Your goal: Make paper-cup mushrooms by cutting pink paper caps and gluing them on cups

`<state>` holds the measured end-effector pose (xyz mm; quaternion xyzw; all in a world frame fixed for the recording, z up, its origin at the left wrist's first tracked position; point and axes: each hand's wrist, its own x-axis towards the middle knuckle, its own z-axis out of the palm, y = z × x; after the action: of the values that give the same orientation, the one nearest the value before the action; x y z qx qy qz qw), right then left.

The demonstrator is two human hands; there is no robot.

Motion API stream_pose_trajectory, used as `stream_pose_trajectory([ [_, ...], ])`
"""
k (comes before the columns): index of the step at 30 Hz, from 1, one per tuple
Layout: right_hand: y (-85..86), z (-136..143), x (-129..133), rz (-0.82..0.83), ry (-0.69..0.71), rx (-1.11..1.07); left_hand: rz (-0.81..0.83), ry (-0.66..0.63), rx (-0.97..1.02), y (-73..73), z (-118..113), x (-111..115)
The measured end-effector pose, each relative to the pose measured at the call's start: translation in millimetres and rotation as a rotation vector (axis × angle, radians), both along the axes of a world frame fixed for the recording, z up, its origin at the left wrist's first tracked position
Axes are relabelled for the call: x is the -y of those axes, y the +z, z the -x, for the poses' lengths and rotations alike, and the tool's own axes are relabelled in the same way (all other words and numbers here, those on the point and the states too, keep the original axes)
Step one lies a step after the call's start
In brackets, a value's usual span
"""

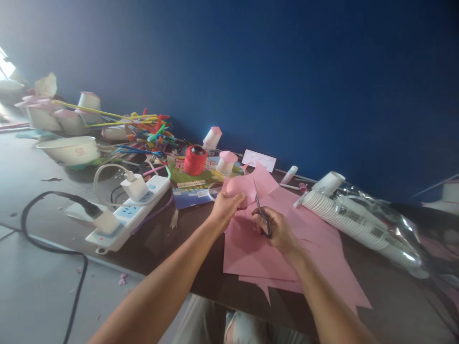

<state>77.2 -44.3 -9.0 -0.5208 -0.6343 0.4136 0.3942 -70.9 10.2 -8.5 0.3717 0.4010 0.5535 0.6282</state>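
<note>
My left hand point(228, 205) is closed on a piece of pink paper point(241, 187) with a rounded edge, its thumb on top. In my right hand point(276, 225) is a pair of scissors point(263, 217), fingers wrapped round the handles. The blades point away from me and lie against the pink piece and the larger pink scrap point(265, 179) beside it. Below both hands, several pink sheets point(258, 255) with cut edges lie on the dark table point(204, 267). Whether the blades are parted I cannot tell.
A power strip point(124, 217) with plugs stands left. Behind are a red thread spool point(195, 161), a paper cup with a pink cone top point(226, 163), a phone point(258, 160) and a glue stick point(289, 175). Stacked paper cups point(344, 220) lie right; pipe cleaners point(152, 131) are heaped left.
</note>
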Motion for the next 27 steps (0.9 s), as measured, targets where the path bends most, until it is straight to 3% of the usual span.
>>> stream_pose_trajectory([
  [27,-2.4,1.9,-0.7,0.035,-0.021,-0.004,0.039,0.013,0.06,0.3,-2.3,-1.4],
])
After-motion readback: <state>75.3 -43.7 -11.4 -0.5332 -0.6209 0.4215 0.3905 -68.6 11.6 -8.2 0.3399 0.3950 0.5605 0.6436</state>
